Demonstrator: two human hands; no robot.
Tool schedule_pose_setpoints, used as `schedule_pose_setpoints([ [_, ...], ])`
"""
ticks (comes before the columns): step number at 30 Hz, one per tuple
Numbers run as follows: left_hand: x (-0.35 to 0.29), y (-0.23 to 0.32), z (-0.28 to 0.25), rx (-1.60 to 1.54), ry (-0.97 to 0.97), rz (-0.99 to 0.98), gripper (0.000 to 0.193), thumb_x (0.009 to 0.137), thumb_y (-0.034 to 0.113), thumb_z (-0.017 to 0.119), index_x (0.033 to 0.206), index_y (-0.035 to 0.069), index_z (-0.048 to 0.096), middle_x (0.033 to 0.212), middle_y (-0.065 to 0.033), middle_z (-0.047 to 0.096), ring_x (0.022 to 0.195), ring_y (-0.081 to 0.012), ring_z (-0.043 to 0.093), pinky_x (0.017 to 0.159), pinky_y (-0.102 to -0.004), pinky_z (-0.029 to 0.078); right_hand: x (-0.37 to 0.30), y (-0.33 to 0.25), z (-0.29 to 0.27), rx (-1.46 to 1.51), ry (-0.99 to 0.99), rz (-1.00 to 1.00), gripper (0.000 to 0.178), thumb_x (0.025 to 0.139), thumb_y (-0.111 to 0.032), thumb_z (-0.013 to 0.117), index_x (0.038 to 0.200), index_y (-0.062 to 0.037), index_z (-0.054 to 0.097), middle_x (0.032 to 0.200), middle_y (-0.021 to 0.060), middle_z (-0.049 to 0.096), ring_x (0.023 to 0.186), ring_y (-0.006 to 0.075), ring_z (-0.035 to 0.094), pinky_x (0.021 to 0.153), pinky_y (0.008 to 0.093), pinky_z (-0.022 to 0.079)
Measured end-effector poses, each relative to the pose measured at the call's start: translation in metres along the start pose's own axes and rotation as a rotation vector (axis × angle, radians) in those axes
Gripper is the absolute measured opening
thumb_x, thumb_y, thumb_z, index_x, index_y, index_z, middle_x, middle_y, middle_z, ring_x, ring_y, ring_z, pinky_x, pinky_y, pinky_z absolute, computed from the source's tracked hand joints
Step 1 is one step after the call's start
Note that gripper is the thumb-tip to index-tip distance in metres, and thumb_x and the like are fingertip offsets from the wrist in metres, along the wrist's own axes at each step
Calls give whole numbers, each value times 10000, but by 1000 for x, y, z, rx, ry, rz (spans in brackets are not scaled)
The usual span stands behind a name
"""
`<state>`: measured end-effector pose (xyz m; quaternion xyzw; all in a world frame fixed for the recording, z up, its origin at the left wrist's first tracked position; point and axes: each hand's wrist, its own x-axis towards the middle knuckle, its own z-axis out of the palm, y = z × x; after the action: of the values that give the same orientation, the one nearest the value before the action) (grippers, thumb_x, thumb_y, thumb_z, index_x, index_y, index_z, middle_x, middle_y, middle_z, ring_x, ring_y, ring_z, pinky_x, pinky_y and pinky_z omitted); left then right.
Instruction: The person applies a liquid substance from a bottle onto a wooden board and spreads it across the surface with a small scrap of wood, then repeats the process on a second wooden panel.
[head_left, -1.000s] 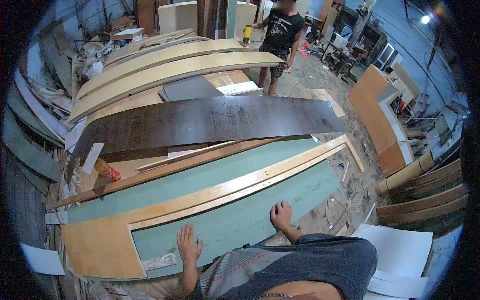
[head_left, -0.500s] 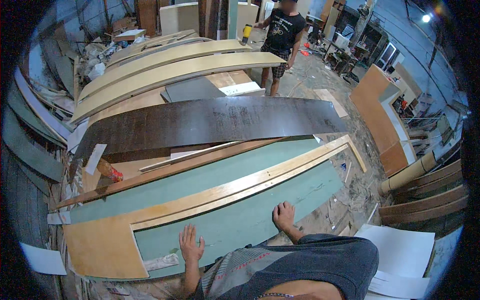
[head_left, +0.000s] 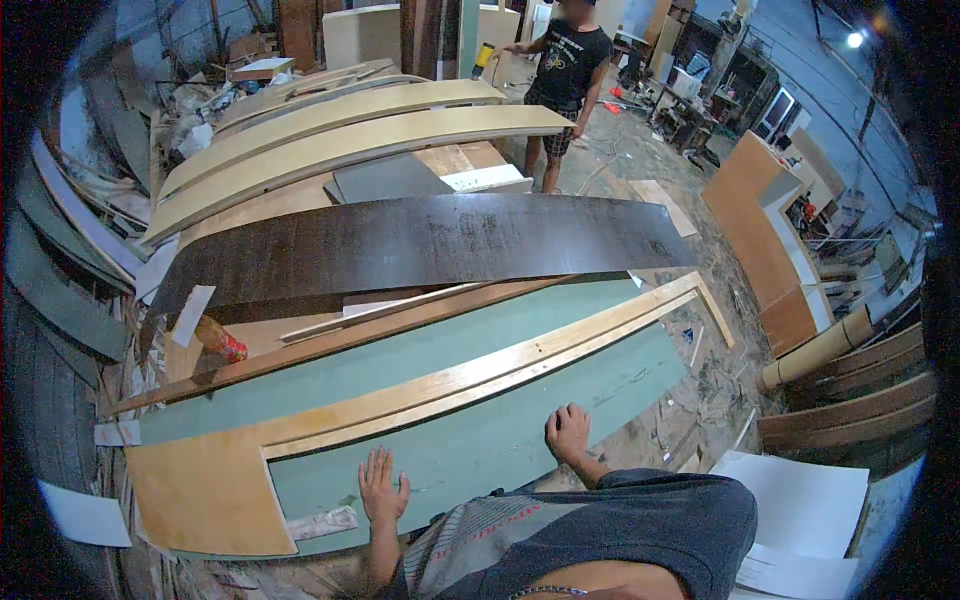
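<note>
My left hand (head_left: 382,487) lies flat with its fingers stretched out on a pale green board (head_left: 480,420). My right hand (head_left: 568,433) rests near the board's near edge, its fingers curled under so that anything inside them is hidden. A light wooden frame piece (head_left: 205,490) lies on the same board, wide at the left and running as a long narrow strip toward the far right. Beside my left hand, at the inner corner of the wide end, is a crumpled whitish roll (head_left: 322,523).
Beyond lie a curved dark brown panel (head_left: 430,240) and long cream curved pieces (head_left: 370,145). A red-labelled bottle (head_left: 222,340) stands at the left. Across the work, a person (head_left: 567,75) holds a yellow tool (head_left: 483,58). White sheets (head_left: 800,500) lie at the right.
The other person's yellow tool has shifted slightly up and to the left. Both my hands stay where they were.
</note>
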<state>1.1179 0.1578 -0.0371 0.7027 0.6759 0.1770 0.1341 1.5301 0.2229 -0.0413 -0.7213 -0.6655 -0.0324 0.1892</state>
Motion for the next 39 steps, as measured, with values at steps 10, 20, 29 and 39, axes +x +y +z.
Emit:
schedule_pose_setpoints([
  [10,-1,1,-2,22,-11,-1,583,886,311,549,1415,84,454,1513,-85,386,1425,-239,304,1194,-463,148,0,-2,-1,31,78,-34,140,854,-179,577,807,-54,538,869,136,503,880,325,500,767,451,363],
  [20,1,5,-7,1,2,-1,578,877,300,564,1404,83,471,1504,-88,404,1415,-249,327,1191,-465,164,-1,0,1,23,-10,23,157,848,-209,566,858,-53,579,894,140,521,902,325,503,783,471,364],
  [29,0,2,-3,1,20,8,568,875,299,569,1394,85,484,1498,-87,410,1413,-252,329,1190,-463,164,0,0,0,14,9,6,166,848,-222,568,829,-58,581,863,139,539,888,326,519,772,461,372],
  [39,-1,1,-2,2,13,9,586,864,278,576,1405,86,462,1497,-89,407,1418,-261,314,1182,-471,180,1,-4,-9,102,1,-15,161,875,-192,562,844,-36,538,901,154,489,888,342,481,788,465,357],
])
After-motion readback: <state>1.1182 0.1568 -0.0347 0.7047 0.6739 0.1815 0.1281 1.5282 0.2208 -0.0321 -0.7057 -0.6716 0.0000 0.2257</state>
